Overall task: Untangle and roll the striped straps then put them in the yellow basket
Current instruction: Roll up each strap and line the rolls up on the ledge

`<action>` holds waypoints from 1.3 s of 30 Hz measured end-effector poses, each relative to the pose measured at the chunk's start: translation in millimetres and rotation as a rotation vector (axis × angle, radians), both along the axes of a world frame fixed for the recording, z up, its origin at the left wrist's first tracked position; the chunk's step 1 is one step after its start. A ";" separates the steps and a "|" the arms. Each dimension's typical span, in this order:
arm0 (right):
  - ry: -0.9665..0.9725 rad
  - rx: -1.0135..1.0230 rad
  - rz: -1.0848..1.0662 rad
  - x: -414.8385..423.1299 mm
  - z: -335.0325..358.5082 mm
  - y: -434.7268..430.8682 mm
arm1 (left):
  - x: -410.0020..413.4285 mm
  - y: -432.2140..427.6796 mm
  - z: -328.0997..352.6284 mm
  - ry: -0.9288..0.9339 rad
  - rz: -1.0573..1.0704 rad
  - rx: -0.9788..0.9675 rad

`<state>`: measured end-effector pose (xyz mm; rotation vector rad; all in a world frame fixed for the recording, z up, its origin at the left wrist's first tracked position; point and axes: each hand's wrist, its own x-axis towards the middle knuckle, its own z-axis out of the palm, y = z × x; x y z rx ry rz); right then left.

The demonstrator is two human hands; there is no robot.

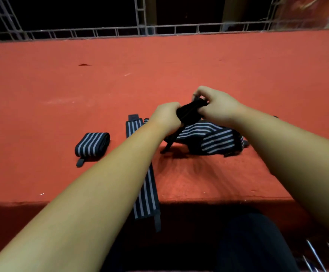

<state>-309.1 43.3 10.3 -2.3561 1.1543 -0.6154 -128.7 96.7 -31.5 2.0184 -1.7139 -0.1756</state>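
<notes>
1. Head cam: left hand [166, 117] and right hand [216, 106] are up right of the rolled strap [92, 144], fingers clamped on a dark bunched strap end [191, 110].
2. Looks like the untangling step. The tangled pile [208, 138] lies farther right of that roll.
3. Next, I'd guess: tease it free, then roll it. Yellow basket isn't in view.

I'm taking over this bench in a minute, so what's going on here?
A person is working on a dark strap held above the red surface: the left hand grips it and the right hand pinches its upper end. One rolled strap lies to the left. A flat strap hangs over the near edge, and a tangled heap lies under the hands. No yellow basket is in view.
</notes>
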 end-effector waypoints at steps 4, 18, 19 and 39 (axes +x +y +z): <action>-0.235 0.147 -0.077 -13.3 16.0 -6.6 | -2.9 -0.4 18.7 0.358 -0.092 -0.094; -0.626 0.454 0.143 -0.3 87.9 9.3 | -7.5 29.9 133.2 0.949 -0.079 -0.300; -0.687 0.489 0.086 2.8 92.8 11.3 | -4.5 33.0 138.6 0.984 -0.107 -0.315; -0.917 0.703 -0.002 25.0 148.4 37.2 | 13.3 82.8 183.0 0.036 -0.129 -0.146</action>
